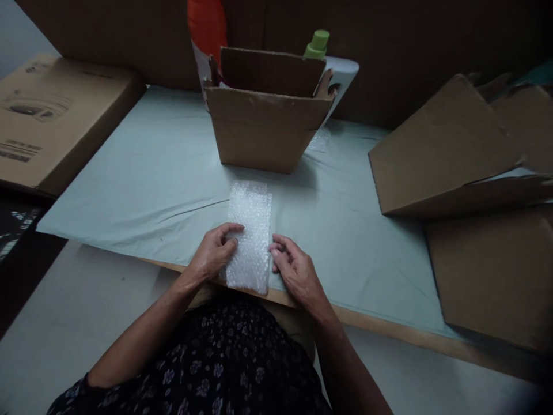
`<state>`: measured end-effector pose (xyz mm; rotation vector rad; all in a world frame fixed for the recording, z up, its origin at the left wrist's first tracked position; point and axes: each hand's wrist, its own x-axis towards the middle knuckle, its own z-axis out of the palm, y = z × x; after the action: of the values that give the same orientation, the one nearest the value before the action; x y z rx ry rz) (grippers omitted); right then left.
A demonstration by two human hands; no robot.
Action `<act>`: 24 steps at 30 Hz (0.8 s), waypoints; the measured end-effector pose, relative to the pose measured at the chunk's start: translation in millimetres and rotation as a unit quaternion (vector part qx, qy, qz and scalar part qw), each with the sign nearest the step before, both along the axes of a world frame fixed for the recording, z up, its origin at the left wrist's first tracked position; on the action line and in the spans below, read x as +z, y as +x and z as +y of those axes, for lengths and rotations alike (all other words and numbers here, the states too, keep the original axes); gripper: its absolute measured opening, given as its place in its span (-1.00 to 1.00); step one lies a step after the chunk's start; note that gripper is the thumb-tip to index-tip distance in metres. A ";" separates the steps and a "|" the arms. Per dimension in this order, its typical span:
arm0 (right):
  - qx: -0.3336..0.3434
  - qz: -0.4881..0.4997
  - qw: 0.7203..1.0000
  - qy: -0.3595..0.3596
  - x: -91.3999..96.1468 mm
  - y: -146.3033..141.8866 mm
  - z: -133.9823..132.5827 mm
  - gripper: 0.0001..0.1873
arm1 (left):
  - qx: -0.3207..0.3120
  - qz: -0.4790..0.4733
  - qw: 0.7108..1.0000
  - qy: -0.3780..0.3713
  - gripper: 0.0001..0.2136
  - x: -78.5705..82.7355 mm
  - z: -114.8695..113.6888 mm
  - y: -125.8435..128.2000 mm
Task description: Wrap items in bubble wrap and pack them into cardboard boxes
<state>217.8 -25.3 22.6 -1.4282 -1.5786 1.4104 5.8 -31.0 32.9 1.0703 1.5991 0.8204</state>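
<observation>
A flat, narrow piece of bubble wrap (249, 236) lies on the cloth-covered table, its near end at the table's front edge. My left hand (215, 249) rests at its left side, with index finger and thumb apart on the wrap; the other fingers are mostly hidden. Beside the right edge of the wrap is my right hand (295, 267), its fingers loosely bent and parted with nothing between them. Whether its fingertips touch the wrap's edge I cannot tell.
An opened cardboard box (263, 129) stands behind the wrap. Near it are an orange bottle (207, 26) and a white bottle (341, 75) with a green cap. More cartons (444, 144) sit at the right, and a printed carton (64, 115) at the left.
</observation>
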 end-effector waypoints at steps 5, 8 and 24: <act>0.003 0.009 1.000 0.003 1.2 -0.5 1.5 -0.63 | -0.051 0.022 0.998 0.020 -0.60 1.0 8.3 -0.4; 0.008 0.008 1.000 0.010 -0.3 -0.8 1.7 -0.62 | -0.065 0.044 0.997 0.028 -0.60 -1.6 15.4 -1.9; 0.013 -0.118 0.981 0.154 -0.5 2.9 60.2 -0.67 | -0.051 0.180 0.976 0.116 -0.58 -2.0 53.7 -18.7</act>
<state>220.7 34.9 22.2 -1.4274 -1.8754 0.9816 -12.9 22.7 30.9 1.5252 1.7560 0.7901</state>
